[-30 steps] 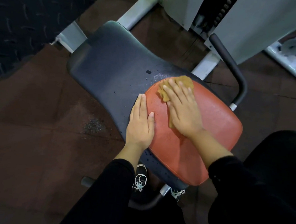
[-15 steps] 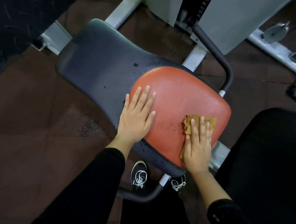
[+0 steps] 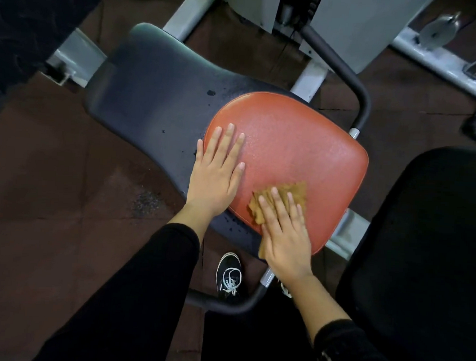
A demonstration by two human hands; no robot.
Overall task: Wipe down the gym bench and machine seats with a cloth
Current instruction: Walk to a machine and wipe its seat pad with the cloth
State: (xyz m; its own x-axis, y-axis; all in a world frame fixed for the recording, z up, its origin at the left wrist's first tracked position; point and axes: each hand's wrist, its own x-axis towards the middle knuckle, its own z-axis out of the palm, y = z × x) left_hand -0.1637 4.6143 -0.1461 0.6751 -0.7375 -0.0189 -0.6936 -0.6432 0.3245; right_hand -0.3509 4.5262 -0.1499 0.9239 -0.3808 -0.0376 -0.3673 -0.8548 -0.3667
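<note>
A gym floor: an orange padded machine seat (image 3: 287, 155) sits on a dark, droplet-flecked pad (image 3: 153, 93). Beyond the seat rise white steel frame members (image 3: 309, 79) and a weight stack (image 3: 312, 4) between pale shrouds. A black curved handle (image 3: 357, 87) runs beside the seat, over dark brown rubber flooring (image 3: 52, 184).

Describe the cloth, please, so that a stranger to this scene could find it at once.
Find the red seat pad lying on the dark bench. At its near edge, the right hand presses flat on a crumpled brown cloth. It is the only soft, wrinkled thing here; the left hand rests on bare pad.
</note>
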